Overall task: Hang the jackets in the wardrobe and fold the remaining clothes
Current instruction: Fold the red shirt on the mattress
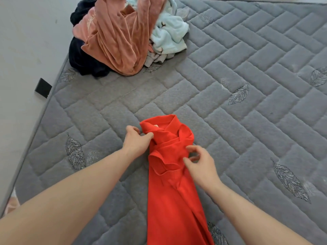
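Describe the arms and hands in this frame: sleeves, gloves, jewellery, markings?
Both forearms are bare up to the frame's edge, with no sleeves in view. The left hand and right hand wear no gloves. No rings, watch or wristbands show on the fingers or wrists. No markings or tattoos are visible.

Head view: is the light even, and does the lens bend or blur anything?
Head view: soft, even light, no glare; only faint shadows under the clothes pile and the hands, left and right. The wide lens curves the mattress edge at the left. The red shirt is sharp; the far pile looks slightly soft.
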A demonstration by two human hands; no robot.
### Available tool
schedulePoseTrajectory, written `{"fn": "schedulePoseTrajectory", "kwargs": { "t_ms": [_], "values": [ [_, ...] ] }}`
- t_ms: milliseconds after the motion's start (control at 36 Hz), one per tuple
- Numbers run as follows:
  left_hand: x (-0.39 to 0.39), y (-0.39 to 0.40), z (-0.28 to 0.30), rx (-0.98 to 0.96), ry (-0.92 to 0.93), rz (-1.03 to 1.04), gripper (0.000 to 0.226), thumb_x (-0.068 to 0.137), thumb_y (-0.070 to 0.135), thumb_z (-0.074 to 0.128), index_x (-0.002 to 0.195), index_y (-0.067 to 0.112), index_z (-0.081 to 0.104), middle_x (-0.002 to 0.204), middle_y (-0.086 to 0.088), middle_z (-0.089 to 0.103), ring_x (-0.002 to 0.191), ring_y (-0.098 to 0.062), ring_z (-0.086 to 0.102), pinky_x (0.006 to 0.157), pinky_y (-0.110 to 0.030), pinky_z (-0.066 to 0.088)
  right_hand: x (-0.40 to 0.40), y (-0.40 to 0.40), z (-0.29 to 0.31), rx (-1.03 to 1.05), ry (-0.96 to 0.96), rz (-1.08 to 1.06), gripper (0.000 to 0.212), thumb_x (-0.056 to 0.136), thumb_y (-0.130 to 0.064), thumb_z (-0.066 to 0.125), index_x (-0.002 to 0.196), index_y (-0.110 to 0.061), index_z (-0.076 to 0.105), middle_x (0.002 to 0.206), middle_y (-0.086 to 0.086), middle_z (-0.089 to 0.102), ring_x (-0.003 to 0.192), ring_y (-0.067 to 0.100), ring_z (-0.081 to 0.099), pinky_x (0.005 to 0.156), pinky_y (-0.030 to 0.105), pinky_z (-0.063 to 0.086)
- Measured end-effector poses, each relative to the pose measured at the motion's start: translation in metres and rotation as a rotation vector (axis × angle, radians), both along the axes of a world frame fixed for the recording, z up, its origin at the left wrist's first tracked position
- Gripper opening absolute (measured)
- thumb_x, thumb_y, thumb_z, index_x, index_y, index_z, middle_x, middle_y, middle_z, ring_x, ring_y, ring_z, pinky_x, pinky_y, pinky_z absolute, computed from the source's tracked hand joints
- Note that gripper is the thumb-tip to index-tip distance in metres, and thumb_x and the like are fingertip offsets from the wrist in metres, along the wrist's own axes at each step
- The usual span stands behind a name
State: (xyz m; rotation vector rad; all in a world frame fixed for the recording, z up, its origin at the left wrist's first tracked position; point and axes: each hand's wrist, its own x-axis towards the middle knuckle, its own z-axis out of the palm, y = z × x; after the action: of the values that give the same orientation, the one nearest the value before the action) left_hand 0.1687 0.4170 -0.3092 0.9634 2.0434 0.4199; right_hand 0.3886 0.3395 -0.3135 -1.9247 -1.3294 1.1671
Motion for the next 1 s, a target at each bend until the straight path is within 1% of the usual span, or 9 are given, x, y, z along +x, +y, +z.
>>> {"fn": "schedulePoseTrajectory", "kwargs": {
  "t_ms": [83,167,278,361,472,583,722,806,1000],
  "values": [
    [0.004,0.007,-0.004,-0.072,-0.178,0.137,0.088,0.076,0.043,0.083,0.138,0.013,0.027,0.117,-0.002,0.050,0.103,-0.025,0.058,0.097,-0.040,0.049,0.010,0.025,-0.006,-0.138,0.012,-0.141,0.064,0.083,-0.027,0.080,0.140,-0.021,0.050,0.131,-0.001,0.057,0.103,0.016,0.065,0.095,0.030,0.047],
    [0.012,0.011,-0.008,-0.151,-0.386,0.248,0.096,0.078,0.043,0.083,0.147,0.015,0.023,0.110,-0.003,0.057,0.086,-0.018,0.061,0.069,-0.037,0.056,0.012,0.048,-0.013,-0.275,0.106,-0.188,0.084,0.086,-0.031,0.079,0.154,-0.014,0.033,0.145,0.005,0.052,0.120,0.025,0.061,0.105,0.041,0.048],
    [0.017,0.014,-0.010,-0.199,-0.458,0.278,0.049,0.080,0.057,0.073,0.105,0.017,0.059,0.079,0.000,0.051,0.058,-0.015,0.046,0.043,-0.021,0.030,-0.003,0.064,-0.013,-0.390,0.316,-0.253,0.073,0.090,-0.019,0.075,0.151,-0.013,0.035,0.116,0.005,0.068,0.060,0.011,0.060,0.050,0.022,0.046],
    [0.021,0.012,-0.012,-0.209,-0.557,0.325,0.023,0.089,0.041,0.067,0.082,0.022,0.056,0.064,0.002,0.043,0.041,-0.009,0.038,0.036,-0.017,0.022,-0.012,0.068,-0.014,-0.412,0.376,-0.266,0.042,0.092,-0.011,0.071,0.129,-0.019,0.053,0.078,0.001,0.065,0.046,0.007,0.054,0.040,0.019,0.040],
    [0.024,0.004,-0.008,-0.261,-0.630,0.267,0.016,0.096,0.012,0.051,0.083,0.019,0.052,0.064,0.000,0.051,0.036,-0.004,0.045,0.032,-0.016,0.029,-0.018,0.065,-0.009,-0.425,0.459,-0.285,0.030,0.095,0.005,0.053,0.099,-0.021,0.065,0.073,0.002,0.061,0.043,0.002,0.059,0.040,0.016,0.046],
    [0.023,-0.013,0.005,-0.213,-0.706,0.170,0.021,0.099,0.002,0.047,0.100,0.015,0.064,0.082,-0.006,0.071,0.061,-0.011,0.070,0.054,-0.024,0.057,-0.012,0.054,0.004,-0.392,0.491,-0.236,0.039,0.095,0.010,0.042,0.091,-0.018,0.069,0.084,0.008,0.069,0.067,0.015,0.069,0.055,0.021,0.058],
    [0.018,-0.053,0.030,0.108,-0.609,-0.153,0.053,0.093,-0.009,0.051,0.075,0.029,0.083,0.100,0.001,0.078,0.102,-0.018,0.069,0.093,-0.026,0.054,0.007,0.017,0.028,-0.174,0.368,-0.029,0.042,0.089,0.015,0.051,0.080,-0.019,0.074,0.085,-0.010,0.076,0.080,0.008,0.068,0.072,0.024,0.058],
    [0.018,-0.095,0.047,0.261,-0.518,-0.263,0.047,0.087,-0.003,0.058,0.080,0.040,0.076,0.109,-0.001,0.067,0.100,-0.006,0.064,0.087,-0.016,0.048,0.019,-0.018,0.040,-0.058,0.283,0.086,0.045,0.083,0.019,0.057,0.075,-0.022,0.073,0.085,-0.010,0.075,0.085,0.004,0.068,0.082,0.022,0.054],
    [0.001,-0.190,0.058,0.356,-0.197,-0.953,0.019,0.082,0.001,0.064,0.099,0.006,0.058,0.127,0.002,0.043,0.103,-0.016,0.059,0.090,-0.025,0.046,0.048,-0.099,0.061,0.053,-0.068,0.536,0.038,0.078,0.011,0.061,0.089,-0.022,0.077,0.111,-0.013,0.068,0.101,0.005,0.067,0.092,0.027,0.052]
  ]
}}
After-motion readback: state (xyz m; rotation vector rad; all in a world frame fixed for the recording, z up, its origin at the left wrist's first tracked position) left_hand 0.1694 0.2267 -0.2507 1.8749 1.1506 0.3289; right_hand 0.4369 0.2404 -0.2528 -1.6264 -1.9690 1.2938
